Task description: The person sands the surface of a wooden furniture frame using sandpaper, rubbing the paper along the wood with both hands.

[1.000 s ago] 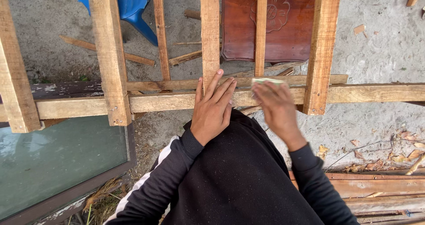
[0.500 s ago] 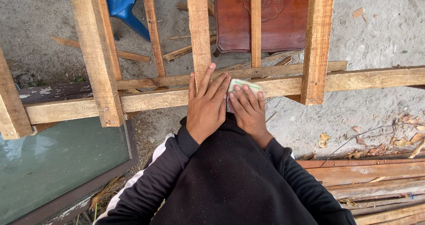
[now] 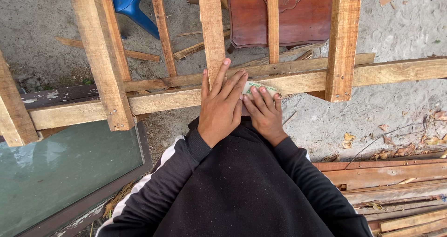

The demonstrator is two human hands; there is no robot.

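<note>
Head view: my left hand (image 3: 220, 107) flat, fingers spread, palm down on horizontal wooden rail (image 3: 153, 99) just below vertical slat (image 3: 212, 29). My right hand (image 3: 264, 112) flat beside it, touching, fingers pressing small pale sandpaper piece (image 3: 257, 86) onto same rail. Glass pane in dark frame (image 3: 65, 171) lower left. Plank stack (image 3: 396, 190) lower right. Red-brown carved panel (image 3: 302, 13) on ground beyond frame.

Both arms reach forward in black sleeves, the left one with a white stripe. The left hand (image 3: 221, 107) lies flat, palm down, fingers spread and pointing away. The right hand (image 3: 264, 113) sits just beside it, touching it, palm down, fingers together, bent slightly at the knuckles.
</note>
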